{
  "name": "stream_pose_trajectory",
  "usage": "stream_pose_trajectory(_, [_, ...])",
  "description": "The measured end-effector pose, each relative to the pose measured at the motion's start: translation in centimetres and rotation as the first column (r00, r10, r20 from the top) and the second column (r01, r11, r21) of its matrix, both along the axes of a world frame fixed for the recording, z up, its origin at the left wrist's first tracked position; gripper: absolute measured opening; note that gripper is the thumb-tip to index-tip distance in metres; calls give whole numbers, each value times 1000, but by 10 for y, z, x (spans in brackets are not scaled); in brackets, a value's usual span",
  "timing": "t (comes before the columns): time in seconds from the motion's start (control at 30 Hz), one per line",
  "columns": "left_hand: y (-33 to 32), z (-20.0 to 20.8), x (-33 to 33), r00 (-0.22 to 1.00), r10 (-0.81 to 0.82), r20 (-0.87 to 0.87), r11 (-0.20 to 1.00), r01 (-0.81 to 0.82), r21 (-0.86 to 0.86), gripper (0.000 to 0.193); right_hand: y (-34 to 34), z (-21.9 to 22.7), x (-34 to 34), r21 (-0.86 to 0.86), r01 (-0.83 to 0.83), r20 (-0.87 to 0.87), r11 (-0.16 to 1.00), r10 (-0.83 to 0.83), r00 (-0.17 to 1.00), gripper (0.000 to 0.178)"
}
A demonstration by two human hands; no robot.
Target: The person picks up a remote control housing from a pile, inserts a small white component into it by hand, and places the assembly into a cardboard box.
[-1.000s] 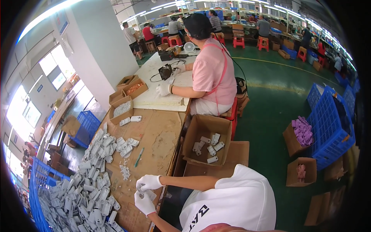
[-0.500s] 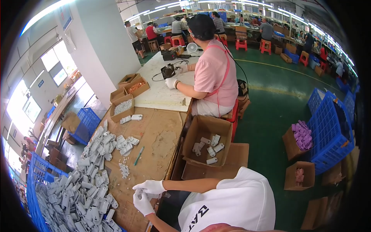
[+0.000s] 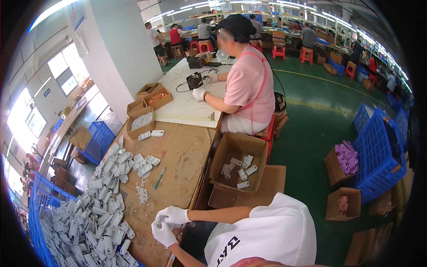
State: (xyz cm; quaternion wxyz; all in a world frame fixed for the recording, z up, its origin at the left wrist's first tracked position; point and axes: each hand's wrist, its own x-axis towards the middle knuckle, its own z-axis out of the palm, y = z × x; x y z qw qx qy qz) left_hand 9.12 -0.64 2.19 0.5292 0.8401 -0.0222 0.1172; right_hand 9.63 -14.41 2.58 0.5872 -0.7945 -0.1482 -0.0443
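Observation:
Both my hands wear white gloves and meet over the table's near edge. My right hand point(image 3: 175, 215) and my left hand point(image 3: 164, 234) have their fingers closed together around a small greyish-white plastic part point(image 3: 163, 218), mostly hidden by the gloves. Left of them lies a big heap of white plastic housings point(image 3: 95, 222), spilling along the table. Closest beyond my hands is a scatter of tiny white pieces point(image 3: 142, 194). A teal pen-like tool point(image 3: 160, 178) rests farther up, beside a smaller group of white housings point(image 3: 144, 165).
A cardboard box point(image 3: 218, 178) with several white housings stands right of the cardboard-covered table point(image 3: 178, 155). Small cartons point(image 3: 141, 133) of parts sit at the far end. A co-worker in pink point(image 3: 249, 84) handles a dark part there. Blue crates point(image 3: 378, 155) stand at right.
My gloved fingers have shifted slightly around the small part. The co-worker's head has turned a little toward the table. The view has moved slightly.

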Motion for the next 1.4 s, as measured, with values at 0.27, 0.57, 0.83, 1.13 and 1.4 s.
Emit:
stream_pose_trajectory(0.27, [1,8,-9,999,25,38,1000,-24,-4,16,8,8,-5,45,28,-55,999,-26,998,26])
stream_pose_trajectory(0.57, [-1,4,-8,998,-50,43,991,55,-124,27,14,-5,2,302,136,-194,944,-79,978,31])
stream_pose_trajectory(0.83, [-8,15,-18,997,50,53,999,-49,-18,31,21,-9,0,321,133,-239,938,-56,969,29])
stream_pose_trajectory(1.13, [-11,15,-21,997,57,45,998,-57,-8,26,22,-17,6,268,157,-234,950,-94,968,23])
stream_pose_trajectory(1.4, [-12,24,-20,996,55,65,998,-57,14,26,19,-10,5,306,142,-216,941,-77,973,18])
